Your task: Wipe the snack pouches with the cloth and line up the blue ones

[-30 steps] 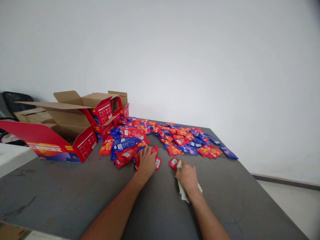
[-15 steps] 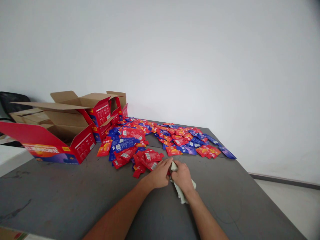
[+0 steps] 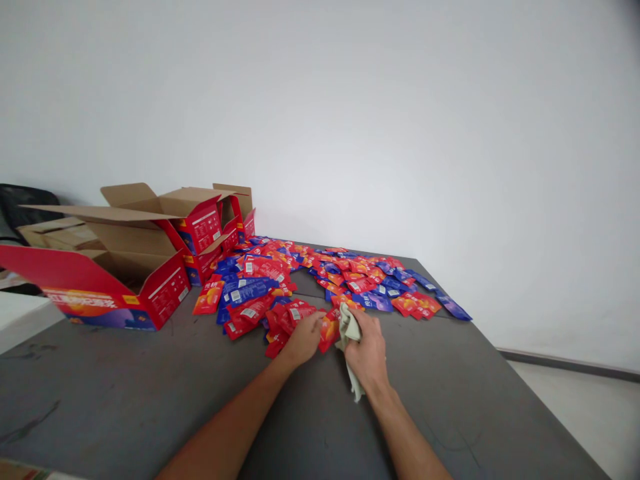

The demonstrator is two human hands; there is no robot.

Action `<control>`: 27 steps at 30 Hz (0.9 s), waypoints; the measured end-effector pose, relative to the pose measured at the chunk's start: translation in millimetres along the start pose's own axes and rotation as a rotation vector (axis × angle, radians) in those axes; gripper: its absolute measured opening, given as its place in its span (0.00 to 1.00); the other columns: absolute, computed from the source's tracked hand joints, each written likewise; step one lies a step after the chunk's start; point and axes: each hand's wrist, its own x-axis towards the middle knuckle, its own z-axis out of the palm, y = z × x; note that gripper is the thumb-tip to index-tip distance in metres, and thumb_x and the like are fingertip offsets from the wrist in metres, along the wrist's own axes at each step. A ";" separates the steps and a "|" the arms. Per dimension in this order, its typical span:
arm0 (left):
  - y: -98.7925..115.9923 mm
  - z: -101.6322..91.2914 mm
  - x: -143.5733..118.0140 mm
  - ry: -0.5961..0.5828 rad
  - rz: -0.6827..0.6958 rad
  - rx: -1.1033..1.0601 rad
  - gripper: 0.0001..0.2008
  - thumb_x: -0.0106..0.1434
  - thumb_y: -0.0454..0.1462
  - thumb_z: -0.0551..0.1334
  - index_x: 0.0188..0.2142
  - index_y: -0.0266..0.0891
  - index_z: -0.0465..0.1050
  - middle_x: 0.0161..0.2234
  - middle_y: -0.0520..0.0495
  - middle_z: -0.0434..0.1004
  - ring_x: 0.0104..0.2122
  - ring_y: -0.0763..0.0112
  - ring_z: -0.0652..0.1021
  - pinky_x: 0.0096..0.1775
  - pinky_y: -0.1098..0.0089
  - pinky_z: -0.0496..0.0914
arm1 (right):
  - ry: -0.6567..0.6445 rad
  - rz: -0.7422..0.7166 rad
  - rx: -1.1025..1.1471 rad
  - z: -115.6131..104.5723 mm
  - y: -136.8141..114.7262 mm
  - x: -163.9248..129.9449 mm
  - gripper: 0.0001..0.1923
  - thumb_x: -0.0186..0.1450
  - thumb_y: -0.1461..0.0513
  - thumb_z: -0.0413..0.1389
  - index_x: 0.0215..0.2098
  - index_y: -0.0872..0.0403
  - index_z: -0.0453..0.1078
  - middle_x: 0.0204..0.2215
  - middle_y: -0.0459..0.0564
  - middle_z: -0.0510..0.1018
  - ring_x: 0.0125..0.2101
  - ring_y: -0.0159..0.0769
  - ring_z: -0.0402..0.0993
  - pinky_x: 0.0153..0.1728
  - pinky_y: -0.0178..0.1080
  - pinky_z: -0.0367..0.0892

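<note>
My left hand [image 3: 304, 340] is closed on the left edge of a red and orange packet [image 3: 329, 331], held just above the table in front of me. A pale, crumpled cloth [image 3: 349, 328] is gripped in my right hand [image 3: 368, 352], its loose end hanging down toward the tabletop. The cloth meets or overlaps the packet's right side; whether fingers of my right hand also touch the packet is hidden. Close to my left hand lies a heap of red packets [image 3: 293, 317], some showing barcodes.
Many red and blue packets [image 3: 370, 280] spread across the back of the grey table [image 3: 210, 387]. Open red cardboard boxes stand at the left, the nearest box [image 3: 167, 290] with its flaps raised. A white wall [image 3: 400, 133] rises behind, and a dark chair [image 3: 30, 207] is far left.
My hands have moved apart slightly, the left one leftward, exposing the packet's orange front. The cloth has been lifted and bunched upright beside the packet in my right hand.
</note>
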 end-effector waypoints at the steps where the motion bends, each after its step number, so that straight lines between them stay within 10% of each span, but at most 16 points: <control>1: 0.0 -2.0 1.4 0.026 -0.083 -0.138 0.14 0.62 0.39 0.60 0.45 0.37 0.76 0.45 0.39 0.79 0.47 0.56 0.77 0.51 0.59 0.69 | -0.006 -0.019 0.012 0.9 -0.1 -0.9 0.29 0.55 0.73 0.50 0.54 0.52 0.71 0.47 0.53 0.78 0.46 0.45 0.69 0.47 0.45 0.67; 7: 16.3 -8.1 -1.2 -0.189 -0.254 -0.805 0.30 0.48 0.28 0.65 0.53 0.39 0.71 0.44 0.40 0.80 0.37 0.63 0.80 0.36 0.68 0.73 | -0.190 -0.221 0.094 16.1 -1.8 -12.0 0.36 0.51 0.76 0.50 0.56 0.50 0.71 0.52 0.52 0.75 0.49 0.45 0.68 0.50 0.48 0.67; 20: 11.4 -3.1 -11.1 -0.363 -0.180 -0.729 0.35 0.47 0.29 0.70 0.57 0.38 0.71 0.45 0.36 0.80 0.39 0.56 0.81 0.40 0.61 0.73 | 0.064 -0.108 -0.054 3.8 13.8 -0.2 0.34 0.57 0.74 0.47 0.60 0.49 0.68 0.56 0.54 0.71 0.53 0.47 0.64 0.54 0.52 0.64; 27: 11.6 -6.6 -5.4 -0.175 -0.232 -0.763 0.35 0.45 0.26 0.66 0.55 0.37 0.71 0.42 0.39 0.82 0.32 0.66 0.80 0.33 0.72 0.70 | -0.232 -0.254 0.041 19.6 -4.0 -12.3 0.39 0.50 0.78 0.48 0.56 0.50 0.71 0.53 0.51 0.74 0.49 0.44 0.66 0.50 0.47 0.66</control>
